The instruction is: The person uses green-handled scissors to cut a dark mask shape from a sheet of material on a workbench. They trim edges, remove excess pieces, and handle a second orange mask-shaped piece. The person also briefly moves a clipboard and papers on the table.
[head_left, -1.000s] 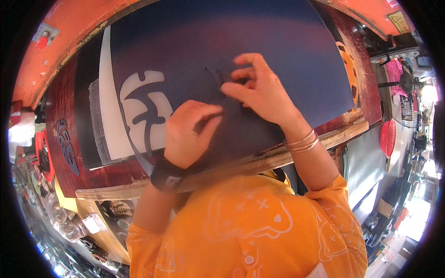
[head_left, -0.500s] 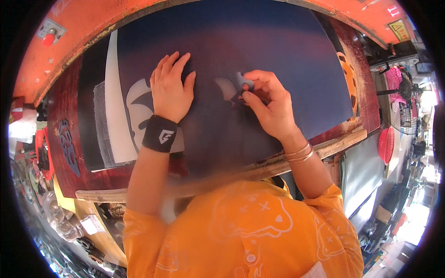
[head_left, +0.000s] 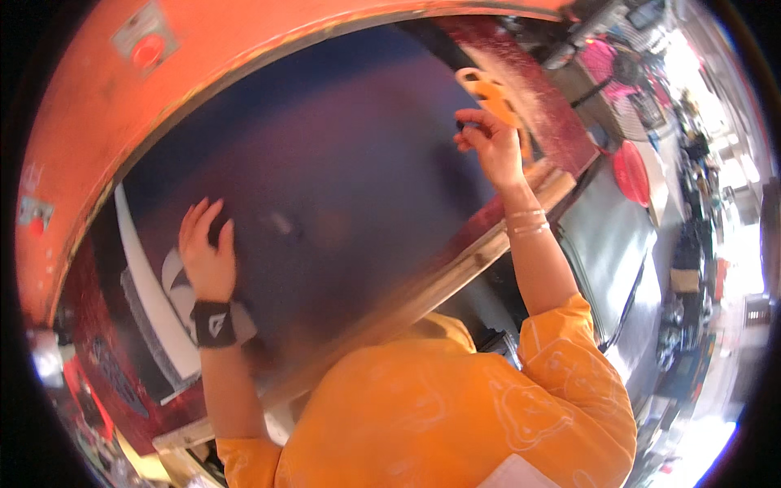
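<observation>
A wide dark blue sheet (head_left: 350,163) lies over a dark red board (head_left: 561,122). My left hand (head_left: 208,254), with a black wristband, is over the sheet's left part, fingers apart and nothing in them. Beside it, pale curved cut-out shapes (head_left: 174,272) show. A small pale opening or mark (head_left: 281,223) is near the middle of the sheet, blurred. At the sheet's right edge, my right hand (head_left: 493,148) pinches a small dark scrap (head_left: 465,125), mostly hidden by the fingers. Just beyond that hand lies an orange piece with holes (head_left: 493,99).
An orange machine frame (head_left: 98,106) with red buttons (head_left: 147,51) arches over the far and left sides. A wooden strip (head_left: 480,254) edges the board towards me. White and grey sheets (head_left: 150,301) stick out at left. A red basket (head_left: 631,173) stands at right.
My right hand has moved right, away from the sheet's middle to its right edge, with the small scrap. My left hand seems lifted slightly. The whole view has turned towards the right.
</observation>
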`<move>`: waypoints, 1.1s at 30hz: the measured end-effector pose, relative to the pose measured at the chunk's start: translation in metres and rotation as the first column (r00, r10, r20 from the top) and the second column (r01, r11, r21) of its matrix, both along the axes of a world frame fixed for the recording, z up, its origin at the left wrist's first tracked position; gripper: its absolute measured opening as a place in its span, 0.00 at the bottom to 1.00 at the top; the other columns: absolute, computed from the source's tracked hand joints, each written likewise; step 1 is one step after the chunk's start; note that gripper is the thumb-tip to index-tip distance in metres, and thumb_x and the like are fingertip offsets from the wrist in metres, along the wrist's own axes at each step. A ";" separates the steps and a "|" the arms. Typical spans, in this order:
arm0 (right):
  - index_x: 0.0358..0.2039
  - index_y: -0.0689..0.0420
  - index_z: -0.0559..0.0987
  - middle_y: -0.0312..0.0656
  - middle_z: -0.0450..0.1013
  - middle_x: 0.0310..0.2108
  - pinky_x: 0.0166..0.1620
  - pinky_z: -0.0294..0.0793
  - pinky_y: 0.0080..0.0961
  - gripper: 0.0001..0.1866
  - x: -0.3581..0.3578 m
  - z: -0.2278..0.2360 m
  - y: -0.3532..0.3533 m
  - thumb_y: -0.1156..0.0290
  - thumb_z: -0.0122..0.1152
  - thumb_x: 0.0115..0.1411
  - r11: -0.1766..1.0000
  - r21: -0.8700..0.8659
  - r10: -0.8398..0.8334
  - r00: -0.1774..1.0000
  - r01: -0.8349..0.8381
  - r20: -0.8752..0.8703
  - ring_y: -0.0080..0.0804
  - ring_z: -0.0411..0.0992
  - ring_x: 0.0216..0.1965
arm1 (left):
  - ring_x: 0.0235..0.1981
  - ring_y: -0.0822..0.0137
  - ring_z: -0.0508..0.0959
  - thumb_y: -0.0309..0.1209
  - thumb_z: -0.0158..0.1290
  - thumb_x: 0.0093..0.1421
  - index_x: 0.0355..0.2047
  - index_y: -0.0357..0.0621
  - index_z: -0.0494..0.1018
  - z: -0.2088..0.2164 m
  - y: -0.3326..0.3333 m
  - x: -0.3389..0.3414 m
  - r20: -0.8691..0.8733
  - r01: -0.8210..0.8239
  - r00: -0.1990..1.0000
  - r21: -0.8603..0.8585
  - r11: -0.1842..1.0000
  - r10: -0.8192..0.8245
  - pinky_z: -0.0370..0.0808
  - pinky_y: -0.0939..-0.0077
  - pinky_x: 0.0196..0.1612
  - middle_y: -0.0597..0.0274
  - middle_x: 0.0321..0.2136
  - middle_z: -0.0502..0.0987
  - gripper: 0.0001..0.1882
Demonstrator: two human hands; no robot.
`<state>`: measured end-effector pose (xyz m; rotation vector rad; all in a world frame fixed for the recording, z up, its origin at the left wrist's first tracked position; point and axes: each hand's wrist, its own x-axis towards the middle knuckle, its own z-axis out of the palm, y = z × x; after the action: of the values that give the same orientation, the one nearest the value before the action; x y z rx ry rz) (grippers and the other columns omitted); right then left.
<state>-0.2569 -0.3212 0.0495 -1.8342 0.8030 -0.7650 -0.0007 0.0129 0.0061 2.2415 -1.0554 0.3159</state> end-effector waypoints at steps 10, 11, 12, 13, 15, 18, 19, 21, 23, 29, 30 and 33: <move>0.50 0.58 0.75 0.42 0.75 0.43 0.45 0.68 0.19 0.22 -0.079 -0.007 -0.153 0.77 0.53 0.52 0.921 -0.064 -0.372 0.918 0.384 0.140 0.24 0.71 0.39 | 0.55 0.56 0.67 0.24 0.52 0.55 0.47 0.41 0.72 0.017 0.029 -0.031 -0.320 0.069 0.943 -0.085 0.994 -0.092 0.61 0.65 0.58 0.53 0.50 0.71 0.17; 0.51 0.60 0.73 0.41 0.72 0.47 0.51 0.65 0.21 0.21 -0.080 -0.003 -0.146 0.77 0.52 0.55 0.922 -0.131 -0.360 0.931 0.364 0.059 0.26 0.69 0.46 | 0.55 0.58 0.68 0.23 0.51 0.55 0.47 0.40 0.72 0.021 0.042 -0.047 -0.438 0.022 0.894 -0.155 0.988 -0.089 0.62 0.67 0.57 0.54 0.50 0.71 0.17; 0.52 0.62 0.72 0.41 0.70 0.51 0.57 0.61 0.24 0.21 -0.077 0.000 -0.134 0.77 0.50 0.57 0.928 -0.191 -0.332 0.943 0.321 -0.027 0.29 0.66 0.53 | 0.54 0.59 0.68 0.22 0.51 0.55 0.47 0.39 0.72 0.027 0.058 -0.063 -0.557 -0.061 0.828 -0.210 0.976 -0.068 0.63 0.68 0.57 0.54 0.50 0.71 0.17; 0.50 0.58 0.75 0.40 0.74 0.44 0.49 0.67 0.21 0.20 -0.068 0.004 -0.117 0.76 0.53 0.55 0.910 -0.258 -0.327 0.944 0.325 0.037 0.26 0.71 0.45 | 0.48 0.66 0.72 0.21 0.50 0.56 0.43 0.37 0.73 0.029 0.072 -0.081 -0.605 -0.136 0.792 -0.305 0.943 -0.081 0.67 0.72 0.51 0.58 0.44 0.75 0.14; 0.49 0.62 0.74 0.41 0.73 0.47 0.51 0.67 0.23 0.18 -0.047 0.016 -0.072 0.76 0.51 0.57 0.958 -0.221 -0.187 0.982 0.182 -0.005 0.27 0.69 0.49 | 0.41 0.69 0.75 0.22 0.51 0.56 0.38 0.38 0.75 0.039 0.109 -0.115 -0.703 -0.254 0.703 -0.101 0.962 0.112 0.70 0.73 0.45 0.61 0.36 0.77 0.09; 0.46 0.64 0.74 0.41 0.73 0.43 0.47 0.67 0.19 0.16 -0.003 0.025 0.009 0.81 0.51 0.56 0.983 -0.126 0.129 0.990 -0.136 -0.061 0.24 0.69 0.43 | 0.33 0.72 0.75 0.24 0.52 0.57 0.37 0.36 0.74 0.035 0.138 -0.158 -0.822 -0.075 0.539 0.170 0.983 0.183 0.72 0.77 0.38 0.64 0.31 0.77 0.07; 0.44 0.63 0.75 0.39 0.73 0.41 0.48 0.66 0.19 0.15 0.009 0.027 0.036 0.84 0.52 0.54 0.965 -0.034 0.260 0.965 -0.260 -0.019 0.22 0.68 0.41 | 0.31 0.74 0.74 0.24 0.51 0.59 0.41 0.34 0.72 0.032 0.138 -0.169 -0.832 0.061 0.515 0.276 0.959 0.207 0.72 0.80 0.36 0.64 0.31 0.77 0.10; 0.41 0.58 0.78 0.41 0.74 0.41 0.51 0.67 0.25 0.16 0.035 0.031 0.077 0.84 0.56 0.50 0.825 -0.262 0.500 0.863 -0.500 -0.074 0.31 0.70 0.46 | 0.35 0.72 0.75 0.24 0.50 0.59 0.48 0.35 0.69 0.026 0.131 -0.188 -0.928 -0.125 0.338 0.118 0.985 0.154 0.72 0.79 0.39 0.62 0.36 0.76 0.16; 0.40 0.57 0.78 0.43 0.74 0.41 0.50 0.69 0.29 0.16 0.053 0.037 0.109 0.84 0.59 0.48 0.666 -0.335 0.673 0.730 -0.667 -0.117 0.39 0.71 0.47 | 0.40 0.70 0.73 0.23 0.49 0.60 0.54 0.36 0.64 0.024 0.118 -0.200 -0.978 -0.341 0.210 -0.087 0.936 -0.015 0.70 0.78 0.43 0.59 0.41 0.73 0.21; 0.39 0.56 0.77 0.43 0.74 0.38 0.47 0.71 0.33 0.16 0.077 0.041 0.158 0.82 0.60 0.48 0.448 -0.336 0.864 0.498 -0.828 -0.075 0.43 0.71 0.44 | 0.50 0.66 0.67 0.22 0.50 0.58 0.60 0.39 0.57 0.038 0.094 -0.195 -0.613 -0.282 0.782 -0.185 0.941 0.114 0.65 0.74 0.52 0.54 0.55 0.63 0.29; 0.39 0.56 0.77 0.43 0.74 0.38 0.47 0.71 0.34 0.16 0.078 0.039 0.162 0.82 0.60 0.48 0.438 -0.332 0.867 0.490 -0.835 -0.088 0.43 0.71 0.44 | 0.51 0.63 0.68 0.22 0.56 0.55 0.58 0.37 0.58 0.042 0.094 -0.188 -0.521 -0.323 0.814 -0.041 0.945 0.255 0.66 0.72 0.52 0.50 0.54 0.65 0.30; 0.40 0.57 0.77 0.43 0.73 0.41 0.50 0.69 0.31 0.16 0.073 0.035 0.169 0.80 0.62 0.48 0.403 -0.299 0.878 0.458 -0.865 -0.141 0.41 0.70 0.47 | 0.45 0.68 0.70 0.22 0.51 0.57 0.58 0.39 0.59 0.046 0.086 -0.166 -0.795 -0.288 0.582 -0.004 0.958 0.172 0.68 0.76 0.47 0.54 0.48 0.70 0.28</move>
<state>-0.1843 -0.1521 0.0842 -2.1655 -0.4381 -0.2052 -0.1665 0.0991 0.0523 2.0305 -0.2389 -0.4825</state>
